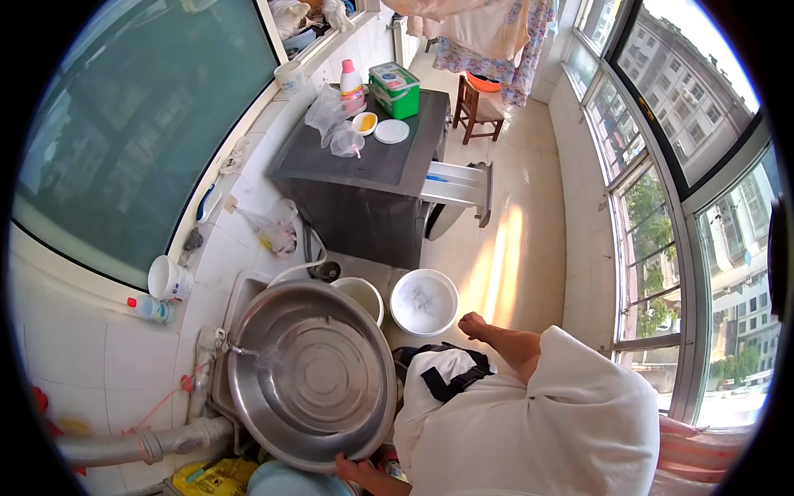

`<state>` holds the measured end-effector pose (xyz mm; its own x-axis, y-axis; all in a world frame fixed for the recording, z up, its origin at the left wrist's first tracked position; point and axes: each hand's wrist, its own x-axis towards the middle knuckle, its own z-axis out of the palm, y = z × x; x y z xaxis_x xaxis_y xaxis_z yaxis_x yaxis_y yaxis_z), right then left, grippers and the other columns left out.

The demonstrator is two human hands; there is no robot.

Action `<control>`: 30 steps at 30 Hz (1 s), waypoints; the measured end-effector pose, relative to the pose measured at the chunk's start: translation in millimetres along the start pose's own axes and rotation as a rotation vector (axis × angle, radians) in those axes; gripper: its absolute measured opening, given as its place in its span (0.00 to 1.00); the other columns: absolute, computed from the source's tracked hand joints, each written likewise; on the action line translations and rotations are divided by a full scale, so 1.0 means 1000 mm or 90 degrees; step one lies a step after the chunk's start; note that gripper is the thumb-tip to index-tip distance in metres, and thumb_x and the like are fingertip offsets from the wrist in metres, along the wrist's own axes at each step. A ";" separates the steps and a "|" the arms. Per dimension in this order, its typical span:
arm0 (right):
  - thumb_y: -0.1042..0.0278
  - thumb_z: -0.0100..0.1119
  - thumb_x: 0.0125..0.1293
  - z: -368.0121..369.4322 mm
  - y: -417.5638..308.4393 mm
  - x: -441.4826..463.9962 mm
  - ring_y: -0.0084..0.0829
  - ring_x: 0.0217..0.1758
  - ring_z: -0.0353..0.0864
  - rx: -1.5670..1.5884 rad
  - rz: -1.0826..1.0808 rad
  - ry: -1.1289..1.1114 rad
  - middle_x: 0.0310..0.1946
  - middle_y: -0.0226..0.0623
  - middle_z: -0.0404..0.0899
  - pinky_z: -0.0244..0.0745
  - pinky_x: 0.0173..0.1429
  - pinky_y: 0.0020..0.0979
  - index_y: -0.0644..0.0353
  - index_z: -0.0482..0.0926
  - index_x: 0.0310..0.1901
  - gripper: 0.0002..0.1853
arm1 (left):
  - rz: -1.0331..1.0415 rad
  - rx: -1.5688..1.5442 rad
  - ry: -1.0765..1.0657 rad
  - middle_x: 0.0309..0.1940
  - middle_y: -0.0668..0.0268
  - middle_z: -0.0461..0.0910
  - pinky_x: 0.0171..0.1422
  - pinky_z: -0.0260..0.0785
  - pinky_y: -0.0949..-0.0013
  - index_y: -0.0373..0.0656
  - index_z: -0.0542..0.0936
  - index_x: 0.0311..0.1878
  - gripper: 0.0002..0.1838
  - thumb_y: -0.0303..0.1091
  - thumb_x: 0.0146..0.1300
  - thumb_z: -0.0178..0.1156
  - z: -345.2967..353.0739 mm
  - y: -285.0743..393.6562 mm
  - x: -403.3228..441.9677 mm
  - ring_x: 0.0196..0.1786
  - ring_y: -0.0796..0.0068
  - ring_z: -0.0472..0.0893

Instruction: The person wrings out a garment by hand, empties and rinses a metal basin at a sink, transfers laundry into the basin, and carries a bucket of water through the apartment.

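Head view, lower right: the person's white shirt [562, 422] fills the nearest part of the frame. At the bottom centre, the left hand [356, 469] is closed on the lower rim of a large metal basin [331, 379], which lies left of centre, with its inside facing up. Under its lower edge are a yellow bag [217, 479] and a pale blue tub [289, 482]. A tap [236, 349] reaches over the basin's left side.

The right hand [473, 325], right of centre, has its fingers curled in; whether they hold anything cannot be told. Just left of it, a white bucket [423, 302] stands on the floor, and a second white bucket [361, 296] is partly hidden behind the basin.

Farther up, at upper centre, a dark washing machine [347, 211] has its drawer [459, 183] pulled out. On top are a white lid [391, 131], a pink-capped bottle [352, 89] and a green box [395, 91]. Beyond it stand a wooden chair [478, 112] and, at the top, hanging laundry [488, 41].
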<state>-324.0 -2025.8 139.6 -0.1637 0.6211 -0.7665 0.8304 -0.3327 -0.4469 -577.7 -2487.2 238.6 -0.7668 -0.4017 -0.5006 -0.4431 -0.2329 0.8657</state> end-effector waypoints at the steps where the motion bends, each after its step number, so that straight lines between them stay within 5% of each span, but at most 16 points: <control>1: 0.58 0.55 0.68 0.001 -0.003 0.002 0.37 0.40 0.88 -0.002 -0.001 -0.001 0.45 0.44 0.85 0.89 0.43 0.37 0.62 0.83 0.56 0.21 | -0.013 0.015 0.017 0.45 0.47 0.79 0.51 0.77 0.50 0.27 0.77 0.48 0.22 0.29 0.49 0.62 -0.001 -0.002 0.004 0.46 0.53 0.80; 4: 0.58 0.57 0.68 0.002 -0.013 0.005 0.32 0.36 0.86 0.003 -0.029 -0.024 0.38 0.40 0.85 0.89 0.41 0.36 0.60 0.84 0.55 0.20 | -0.010 0.022 0.016 0.50 0.47 0.78 0.53 0.77 0.50 0.27 0.76 0.53 0.26 0.27 0.49 0.62 -0.013 -0.018 0.028 0.48 0.53 0.80; 6: 0.60 0.51 0.69 0.002 -0.020 0.003 0.42 0.31 0.89 0.013 -0.056 -0.022 0.42 0.47 0.86 0.88 0.39 0.36 0.62 0.85 0.51 0.19 | 0.006 0.016 -0.001 0.52 0.47 0.78 0.54 0.77 0.50 0.27 0.75 0.56 0.28 0.27 0.49 0.62 -0.022 -0.031 0.046 0.49 0.53 0.80; 9: 0.60 0.51 0.69 0.000 -0.024 0.000 0.41 0.31 0.89 0.018 -0.060 -0.015 0.42 0.46 0.86 0.88 0.39 0.36 0.62 0.85 0.52 0.19 | 0.024 -0.011 -0.022 0.56 0.47 0.77 0.56 0.76 0.50 0.28 0.74 0.60 0.31 0.25 0.49 0.61 -0.028 -0.042 0.060 0.52 0.54 0.79; 14: 0.59 0.54 0.68 0.000 -0.014 0.008 0.35 0.33 0.87 0.023 -0.017 -0.024 0.38 0.42 0.85 0.89 0.39 0.36 0.61 0.84 0.52 0.18 | 0.115 -0.071 -0.044 0.60 0.48 0.76 0.60 0.74 0.51 0.30 0.72 0.64 0.33 0.24 0.49 0.60 0.002 -0.006 -0.007 0.54 0.54 0.78; 21: 0.59 0.60 0.68 0.005 0.003 0.022 0.31 0.31 0.85 0.024 -0.004 -0.022 0.33 0.38 0.84 0.89 0.38 0.35 0.60 0.84 0.52 0.17 | -0.014 -0.045 0.041 0.61 0.49 0.75 0.62 0.73 0.53 0.30 0.72 0.64 0.34 0.23 0.49 0.60 -0.017 -0.031 0.043 0.55 0.54 0.78; 23: 0.60 0.56 0.68 0.002 -0.004 0.009 0.35 0.34 0.87 0.024 -0.008 -0.028 0.35 0.42 0.85 0.89 0.39 0.36 0.62 0.84 0.52 0.18 | 0.014 -0.060 -0.076 0.62 0.50 0.75 0.64 0.72 0.54 0.29 0.70 0.66 0.35 0.23 0.50 0.59 -0.029 -0.042 0.058 0.58 0.55 0.77; 30: 0.62 0.55 0.67 0.008 -0.024 0.008 0.34 0.37 0.88 0.037 -0.021 -0.044 0.36 0.41 0.86 0.89 0.40 0.36 0.62 0.85 0.53 0.19 | -0.007 -0.007 -0.083 0.66 0.54 0.72 0.67 0.70 0.58 0.31 0.67 0.71 0.37 0.24 0.53 0.56 -0.008 -0.003 0.005 0.61 0.57 0.75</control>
<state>-349.0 -2018.6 140.8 -0.2286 0.5823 -0.7802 0.7922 -0.3545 -0.4967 -576.4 -2496.0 233.1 -0.8160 -0.2805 -0.5054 -0.4477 -0.2465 0.8595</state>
